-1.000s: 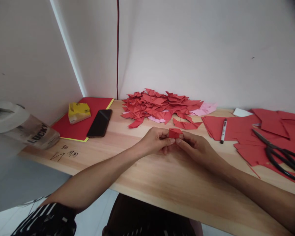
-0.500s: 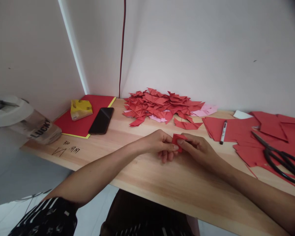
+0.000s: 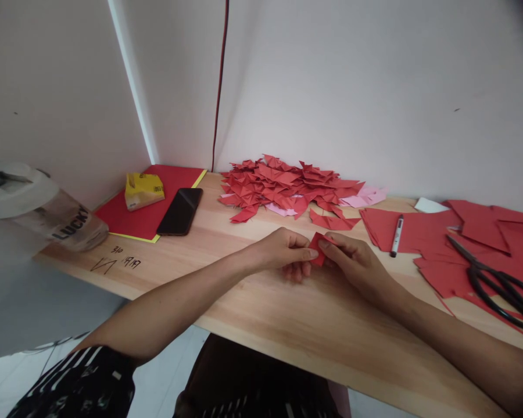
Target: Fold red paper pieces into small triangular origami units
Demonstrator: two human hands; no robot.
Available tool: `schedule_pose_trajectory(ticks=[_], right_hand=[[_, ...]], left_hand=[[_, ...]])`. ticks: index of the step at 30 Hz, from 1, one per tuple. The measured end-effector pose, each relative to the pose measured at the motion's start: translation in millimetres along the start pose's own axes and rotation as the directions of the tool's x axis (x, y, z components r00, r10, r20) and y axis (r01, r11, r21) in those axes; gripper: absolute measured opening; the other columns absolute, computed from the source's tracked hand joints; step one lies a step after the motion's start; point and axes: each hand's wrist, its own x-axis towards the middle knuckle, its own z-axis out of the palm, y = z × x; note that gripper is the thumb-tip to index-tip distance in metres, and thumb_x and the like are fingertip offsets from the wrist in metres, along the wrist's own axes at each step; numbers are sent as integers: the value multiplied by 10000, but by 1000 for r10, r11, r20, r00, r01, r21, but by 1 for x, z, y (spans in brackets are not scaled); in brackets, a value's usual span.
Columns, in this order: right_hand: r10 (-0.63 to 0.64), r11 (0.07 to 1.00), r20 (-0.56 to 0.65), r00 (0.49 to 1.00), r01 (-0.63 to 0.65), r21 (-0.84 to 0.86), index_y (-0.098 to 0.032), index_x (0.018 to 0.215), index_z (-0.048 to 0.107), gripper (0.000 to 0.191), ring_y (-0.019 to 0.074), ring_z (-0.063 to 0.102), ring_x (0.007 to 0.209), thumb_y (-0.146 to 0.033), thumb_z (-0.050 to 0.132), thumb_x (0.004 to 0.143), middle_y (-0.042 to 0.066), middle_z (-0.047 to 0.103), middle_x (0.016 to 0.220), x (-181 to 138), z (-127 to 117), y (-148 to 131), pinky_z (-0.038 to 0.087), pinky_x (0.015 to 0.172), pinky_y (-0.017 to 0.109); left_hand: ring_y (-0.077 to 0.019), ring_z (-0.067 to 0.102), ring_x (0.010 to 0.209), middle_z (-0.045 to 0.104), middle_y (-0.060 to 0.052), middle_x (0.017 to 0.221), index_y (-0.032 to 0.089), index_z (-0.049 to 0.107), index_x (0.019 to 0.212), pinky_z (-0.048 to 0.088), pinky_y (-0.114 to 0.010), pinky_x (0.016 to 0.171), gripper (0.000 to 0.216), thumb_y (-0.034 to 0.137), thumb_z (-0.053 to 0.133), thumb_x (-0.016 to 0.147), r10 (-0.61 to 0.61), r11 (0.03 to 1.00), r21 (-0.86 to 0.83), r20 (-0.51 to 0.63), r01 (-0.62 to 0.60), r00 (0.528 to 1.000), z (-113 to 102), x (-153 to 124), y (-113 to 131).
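Between my two hands, above the wooden table, is a small folded piece of red paper [image 3: 317, 244]. My left hand [image 3: 291, 252] pinches its left edge between thumb and fingers. From the other side my right hand [image 3: 351, 258] grips it, thumb on the face toward me and fingers partly hidden behind. Beyond the hands lies a heap of folded red paper pieces [image 3: 283, 183], with some pink paper [image 3: 364, 196] at its right side.
Black-handled scissors [image 3: 492, 276] and a marker [image 3: 397, 235] lie on red paper sheets [image 3: 427, 223] at the right. At the left are a phone [image 3: 180, 212], a yellow packet [image 3: 144, 191] on a red folder [image 3: 135, 222], and a clear bottle [image 3: 65, 223]. The wooden table [image 3: 261, 316] ends toward me.
The red paper has turned slightly in my fingers and now shows a tilted, diamond-like outline. Both hands stay in nearly the same place, still holding it.
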Motion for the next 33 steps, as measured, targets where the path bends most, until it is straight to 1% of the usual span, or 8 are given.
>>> schedule_pose_trajectory(ticks=[4, 8, 12, 17, 22, 25, 29, 33], right_hand=[[6, 1000, 15, 1000, -5, -26, -205, 750, 565, 349, 138, 489, 649, -461, 464, 964, -4, 556, 701, 1, 1, 4, 389, 612, 274], [-27, 998, 49, 998, 29, -58, -212, 809, 583, 281, 162, 530, 714, -447, 507, 943, 14, 597, 767, 2, 1, 8, 414, 646, 288], [-23, 999, 26, 999, 24, -40, -212, 795, 567, 262, 149, 510, 672, -419, 509, 944, 1, 574, 726, 3, 1, 7, 399, 616, 279], [26, 999, -26, 999, -27, -21, -207, 732, 528, 320, 138, 485, 644, -422, 466, 961, -7, 533, 679, 3, 1, 4, 392, 619, 275], [59, 998, 11, 998, -59, -3, -206, 790, 549, 302, 154, 538, 714, -457, 489, 947, 6, 578, 748, 2, 2, 4, 414, 659, 278], [54, 999, 6, 999, -54, -4, -207, 771, 550, 327, 146, 519, 677, -476, 490, 947, 0, 567, 722, 1, 2, 2, 405, 631, 272], [61, 998, -27, 998, -61, -6, -208, 739, 578, 372, 145, 494, 614, -508, 487, 940, 1, 553, 661, 1, 2, 0, 393, 580, 274], [83, 996, -99, 992, -84, -11, -204, 688, 563, 406, 141, 497, 589, -534, 508, 920, 1, 553, 628, 1, 2, 1, 388, 557, 274]], left_hand=[[-52, 535, 413, 614, 1, 553, 112, 566, 648, 387, -157, 419, 326, 352, 671, 843, 42, 999, 4, -96, -42, 994, 1, 1, -1], [-42, 490, 372, 584, 8, 509, 113, 549, 600, 350, -157, 391, 368, 342, 623, 879, 36, 999, -28, -174, -42, 984, 1, 3, -2], [-50, 516, 381, 600, 5, 523, 107, 583, 675, 372, -158, 405, 340, 357, 586, 906, 23, 999, -34, -144, -28, 989, 1, 5, -4], [-54, 547, 414, 613, 13, 574, 117, 559, 713, 401, -156, 416, 247, 274, 576, 902, 51, 999, -5, -73, -51, 996, 3, 3, -3], [-38, 472, 357, 532, 43, 478, 121, 546, 653, 326, -144, 367, 269, 217, 531, 903, -23, 998, 56, -145, 32, 989, 4, 2, 1], [-37, 461, 351, 516, 42, 461, 114, 563, 650, 319, -143, 364, 279, 222, 526, 904, -47, 996, 66, -155, 58, 987, 5, 2, 3], [-45, 477, 355, 542, 26, 496, 113, 568, 694, 326, -149, 362, 323, 293, 472, 945, -12, 1000, 21, -135, 15, 991, 6, 3, 1], [-52, 507, 398, 570, 29, 551, 135, 524, 699, 358, -152, 383, 252, 298, 597, 876, 115, 992, 60, -145, -107, 983, 5, 2, -2]])
